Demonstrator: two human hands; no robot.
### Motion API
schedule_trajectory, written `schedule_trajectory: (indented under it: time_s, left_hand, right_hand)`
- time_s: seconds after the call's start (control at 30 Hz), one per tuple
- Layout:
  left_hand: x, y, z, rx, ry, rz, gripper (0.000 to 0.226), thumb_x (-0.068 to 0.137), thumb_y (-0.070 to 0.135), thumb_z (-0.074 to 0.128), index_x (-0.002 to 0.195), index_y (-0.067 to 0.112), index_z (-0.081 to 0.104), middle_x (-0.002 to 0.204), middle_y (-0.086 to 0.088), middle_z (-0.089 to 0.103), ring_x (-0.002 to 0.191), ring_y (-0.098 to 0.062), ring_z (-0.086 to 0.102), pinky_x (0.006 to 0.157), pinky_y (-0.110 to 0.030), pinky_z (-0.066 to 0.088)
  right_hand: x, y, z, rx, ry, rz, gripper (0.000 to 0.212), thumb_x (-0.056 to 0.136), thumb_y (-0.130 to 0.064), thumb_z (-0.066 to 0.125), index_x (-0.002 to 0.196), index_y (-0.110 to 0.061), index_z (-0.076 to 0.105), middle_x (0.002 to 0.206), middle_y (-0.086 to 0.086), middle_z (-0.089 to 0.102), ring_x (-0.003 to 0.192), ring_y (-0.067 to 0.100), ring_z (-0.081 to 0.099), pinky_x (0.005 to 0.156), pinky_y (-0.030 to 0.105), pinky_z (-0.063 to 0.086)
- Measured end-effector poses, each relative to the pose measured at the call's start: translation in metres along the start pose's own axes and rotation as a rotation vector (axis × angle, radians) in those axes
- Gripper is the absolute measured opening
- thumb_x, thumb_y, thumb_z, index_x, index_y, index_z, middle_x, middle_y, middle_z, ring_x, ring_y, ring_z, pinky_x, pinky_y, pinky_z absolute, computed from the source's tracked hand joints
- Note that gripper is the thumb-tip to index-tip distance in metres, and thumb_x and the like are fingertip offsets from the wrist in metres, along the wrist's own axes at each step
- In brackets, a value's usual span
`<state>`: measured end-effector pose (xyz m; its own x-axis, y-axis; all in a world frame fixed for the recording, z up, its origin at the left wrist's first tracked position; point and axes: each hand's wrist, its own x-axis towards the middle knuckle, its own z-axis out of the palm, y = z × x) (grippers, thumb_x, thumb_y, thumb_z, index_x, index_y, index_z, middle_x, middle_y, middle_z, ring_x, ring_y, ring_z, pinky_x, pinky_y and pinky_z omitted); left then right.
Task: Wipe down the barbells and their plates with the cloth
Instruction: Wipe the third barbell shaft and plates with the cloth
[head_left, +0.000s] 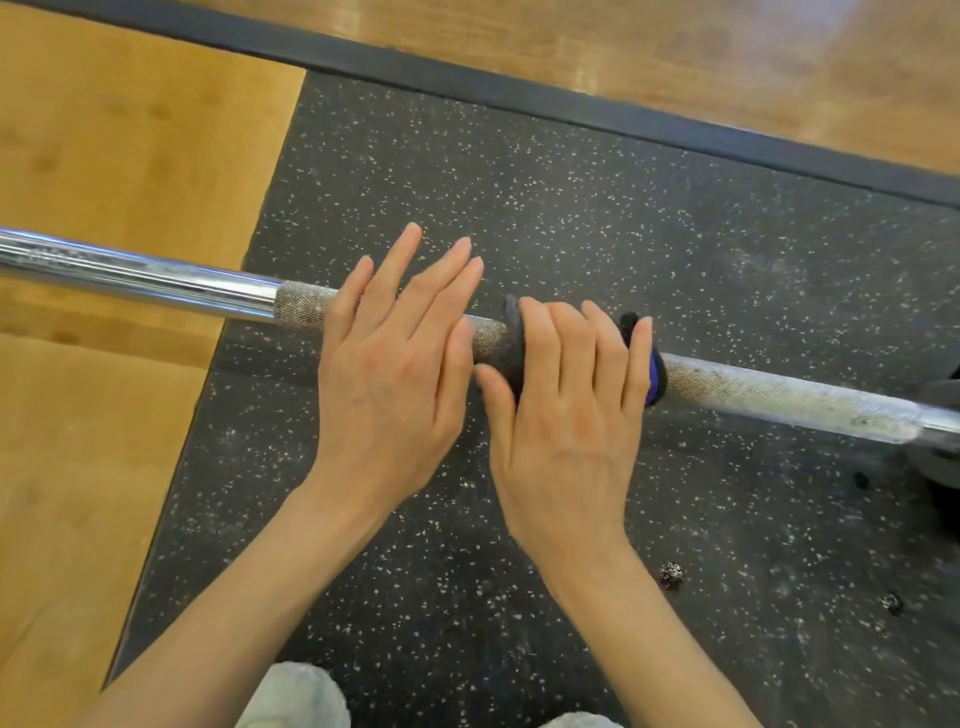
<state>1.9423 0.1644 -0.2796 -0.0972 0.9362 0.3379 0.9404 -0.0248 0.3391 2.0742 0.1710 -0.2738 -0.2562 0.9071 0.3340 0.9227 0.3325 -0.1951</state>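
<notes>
No legible text, labels or numbers.

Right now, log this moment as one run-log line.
step: wiping barbell knurl | right hand: holds cloth wrapped on bar | left hand: open over bar | floor: speckled rubber mat

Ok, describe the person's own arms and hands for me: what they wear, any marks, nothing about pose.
Both forearms are bare to the bottom edge of the picture, with no sleeves in view. The left hand and right hand wear no gloves, rings, watch or wristbands. The fingernails are short and unpainted. No tattoos or other markings show.
</notes>
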Motion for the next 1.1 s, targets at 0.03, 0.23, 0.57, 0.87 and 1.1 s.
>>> schedule_trajectory:
  time_s: [0.03, 0.23, 0.57, 0.87, 1.1]
  left_hand:
    - [-0.001, 0.001, 0.000, 0.003, 0.000, -0.001, 0.049, 0.109, 0.026, 0.022, 0.145, 0.012, 0.052, 0.153, 0.002, 0.047, 0.151, -0.023, 0.028, 0.123, -0.039, 0.015]
    - [-0.010, 0.003, -0.003, -0.003, 0.005, 0.001, 0.045, 0.109, 0.023, 0.027, 0.146, 0.012, 0.051, 0.154, 0.003, 0.046, 0.151, -0.022, 0.028, 0.123, -0.037, 0.013]
    - [-0.028, 0.007, -0.008, 0.005, 0.007, -0.017, 0.046, 0.108, 0.022, 0.027, 0.146, 0.013, 0.050, 0.154, 0.003, 0.045, 0.151, -0.021, 0.029, 0.123, -0.036, 0.013]
    - [-0.038, 0.010, -0.012, 0.026, -0.007, -0.022, 0.047, 0.109, 0.024, 0.024, 0.148, 0.014, 0.049, 0.156, 0.004, 0.043, 0.151, -0.018, 0.028, 0.123, -0.034, 0.011]
    - [-0.044, 0.012, -0.016, 0.039, -0.016, -0.023, 0.047, 0.108, 0.024, 0.025, 0.148, 0.015, 0.048, 0.156, 0.005, 0.044, 0.150, -0.017, 0.028, 0.124, -0.035, 0.013]
  right_hand:
    - [-0.001, -0.002, 0.003, 0.013, 0.040, -0.007, 0.044, 0.109, -0.039, 0.032, 0.116, -0.010, 0.064, 0.108, 0.008, 0.063, 0.107, 0.031, 0.057, 0.116, 0.048, 0.031]
    - [0.053, -0.002, -0.006, -0.126, -0.226, -0.029, 0.049, 0.101, -0.024, -0.003, 0.072, -0.019, 0.036, 0.064, -0.001, 0.045, 0.055, 0.024, 0.028, 0.052, 0.032, 0.013]
    - [0.032, -0.006, -0.009, -0.086, -0.143, 0.005, 0.049, 0.106, -0.031, 0.031, 0.061, -0.020, 0.045, 0.060, 0.002, 0.048, 0.057, 0.028, 0.046, 0.058, 0.034, 0.031]
    - [-0.001, -0.006, -0.013, 0.024, -0.085, -0.030, 0.041, 0.108, -0.033, 0.035, 0.080, -0.017, 0.061, 0.076, 0.004, 0.061, 0.072, 0.025, 0.050, 0.077, 0.038, 0.041]
    - [-0.028, -0.003, -0.008, 0.052, -0.012, -0.099, 0.038, 0.109, -0.030, 0.035, 0.113, -0.013, 0.069, 0.105, 0.006, 0.068, 0.102, 0.029, 0.063, 0.100, 0.043, 0.042]
